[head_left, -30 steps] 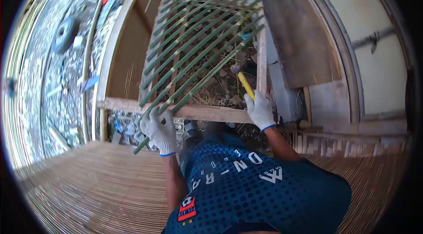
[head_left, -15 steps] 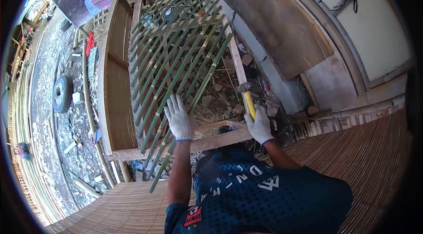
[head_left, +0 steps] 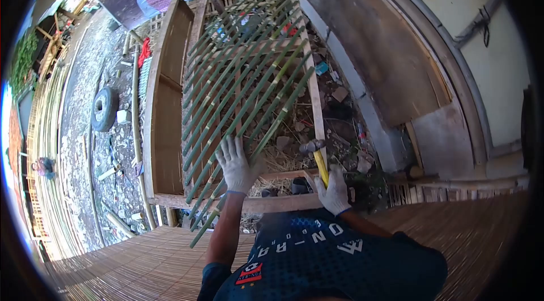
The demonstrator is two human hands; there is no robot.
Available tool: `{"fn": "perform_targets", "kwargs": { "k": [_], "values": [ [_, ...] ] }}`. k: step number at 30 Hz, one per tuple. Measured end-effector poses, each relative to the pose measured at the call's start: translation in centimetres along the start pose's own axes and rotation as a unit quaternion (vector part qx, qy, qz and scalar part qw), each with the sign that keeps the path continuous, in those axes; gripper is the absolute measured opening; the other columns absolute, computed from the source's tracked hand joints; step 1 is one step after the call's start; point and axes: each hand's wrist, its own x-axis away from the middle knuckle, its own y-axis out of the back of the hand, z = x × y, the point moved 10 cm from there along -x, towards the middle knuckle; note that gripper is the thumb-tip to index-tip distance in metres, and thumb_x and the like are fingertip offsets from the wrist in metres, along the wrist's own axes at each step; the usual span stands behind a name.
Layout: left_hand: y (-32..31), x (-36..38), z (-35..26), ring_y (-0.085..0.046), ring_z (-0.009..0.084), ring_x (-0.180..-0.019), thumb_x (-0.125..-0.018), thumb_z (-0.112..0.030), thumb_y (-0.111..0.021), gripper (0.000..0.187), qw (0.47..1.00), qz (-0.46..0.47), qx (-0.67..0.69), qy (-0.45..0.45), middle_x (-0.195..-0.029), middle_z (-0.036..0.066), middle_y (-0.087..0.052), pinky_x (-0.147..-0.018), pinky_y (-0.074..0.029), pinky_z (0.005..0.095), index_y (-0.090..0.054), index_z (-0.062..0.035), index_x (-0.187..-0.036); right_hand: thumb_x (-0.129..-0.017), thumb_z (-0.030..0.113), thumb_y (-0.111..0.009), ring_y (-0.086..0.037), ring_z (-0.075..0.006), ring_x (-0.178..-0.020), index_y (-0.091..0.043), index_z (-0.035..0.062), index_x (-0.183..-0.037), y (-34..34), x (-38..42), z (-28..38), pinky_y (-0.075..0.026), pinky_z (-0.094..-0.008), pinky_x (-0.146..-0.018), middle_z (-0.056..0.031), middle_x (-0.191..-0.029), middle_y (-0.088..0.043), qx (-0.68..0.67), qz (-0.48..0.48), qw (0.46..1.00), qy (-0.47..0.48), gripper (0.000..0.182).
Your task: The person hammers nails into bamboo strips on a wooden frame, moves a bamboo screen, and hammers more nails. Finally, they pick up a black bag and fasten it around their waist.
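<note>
Over the near end of a long rectangular pale wooden frame [head_left: 277, 205], left hand in a white knit glove [head_left: 233, 168] is palm-down at the slanted green bamboo slats [head_left: 205, 227], fingers straight and slightly apart, clamped on nothing; right hand in a matching glove [head_left: 335, 192] has its fingers closed round the yellow handle of a dark-headed hammer [head_left: 321, 166], near the frame's right corner. Slats lie diagonally across the frame, several ends jutting past the near beam on the left side. Possible trouble: any slat not fixed could roll or slide if the left palm pushes unevenly; jutting ends could be knocked by forearm or shirt; the knit glove could slip on the handle, dropping the hammer through the open gap onto the brown rubble [head_left: 283, 143]; a stroke made with the left fingers close by could hit them. Hard to make out: whether the left palm presses or only hovers, whether the hammer head touches the right rail [head_left: 317, 111], any nails (too small); handle's lower end hidden in glove, far slats crowded and tiny, dark shapes behind the near beam unclear, view edges cut off by black
</note>
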Motion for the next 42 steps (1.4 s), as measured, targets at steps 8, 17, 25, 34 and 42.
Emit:
{"fn": "perform_targets", "kwargs": {
  "k": [8, 17, 25, 34, 42],
  "values": [
    [-2.0, -5.7, -2.2, -0.018, 0.0468, -0.155, -0.071, -0.044, -0.084, 0.118, 0.998, 0.041, 0.003, -0.046, -0.165, 0.029, -0.022, -0.125, -0.014, 0.0609, -0.021, 0.0056, -0.158, -0.087, 0.015, -0.075, -0.057, -0.0435, -0.118, -0.060, -0.0117, -0.107, 0.1, -0.7, -0.4, -0.049, -0.0474, -0.099, -0.0267, -0.127, -0.054, -0.042, 0.059, 0.997, 0.015, 0.036],
    [0.5, -7.8, -2.7, -0.020, 0.0437, -0.155, -0.089, -0.057, -0.066, 0.101, 0.998, -0.028, -0.008, -0.061, -0.165, 0.028, -0.026, -0.125, -0.015, 0.0594, -0.026, 0.0036, -0.158, -0.089, 0.016, -0.074, -0.058, -0.0440, -0.115, -0.059, -0.0104, -0.104, 0.4, -0.9, 0.0, -0.050, -0.0472, -0.096, -0.0271, -0.127, -0.053, -0.069, 0.044, 0.996, 0.032, 0.034],
    [-1.2, -16.8, 0.4, -0.021, 0.0424, -0.155, -0.098, -0.055, -0.054, 0.084, 0.996, -0.083, -0.033, -0.007, -0.165, 0.027, -0.026, -0.126, -0.013, 0.0576, -0.030, -0.0021, -0.159, -0.086, 0.014, -0.078, -0.058, -0.0443, -0.113, -0.059, -0.0089, -0.100, 0.7, -1.0, -0.1, -0.050, -0.0468, -0.095, -0.0271, -0.124, -0.055, -0.069, 0.040, 0.997, 0.015, 0.032],
    [-1.6, -24.1, 2.0, -0.027, 0.0375, -0.155, -0.099, -0.054, -0.052, 0.076, 0.993, -0.112, -0.043, 0.022, -0.165, 0.021, -0.032, -0.126, -0.017, 0.0548, -0.037, -0.0094, -0.159, -0.085, 0.012, -0.079, -0.058, -0.0444, -0.116, -0.060, -0.0094, -0.100, 0.5, -1.2, -0.2, -0.050, -0.0460, -0.097, -0.0291, -0.129, -0.054, -0.074, 0.059, 0.995, 0.008, 0.033],
    [-0.6, -26.2, 3.6, -0.060, 0.0409, -0.120, -0.098, -0.061, -0.052, 0.071, 0.981, -0.145, -0.068, 0.114, -0.126, 0.024, -0.065, -0.100, -0.046, 0.0514, -0.059, 0.0004, -0.134, -0.085, 0.017, -0.080, -0.057, -0.0434, -0.116, -0.063, -0.0065, -0.098, 0.6, -1.5, -0.4, -0.050, -0.0461, -0.099, -0.0280, -0.124, -0.054, -0.087, 0.067, 0.994, -0.008, 0.032]
  ]
}}
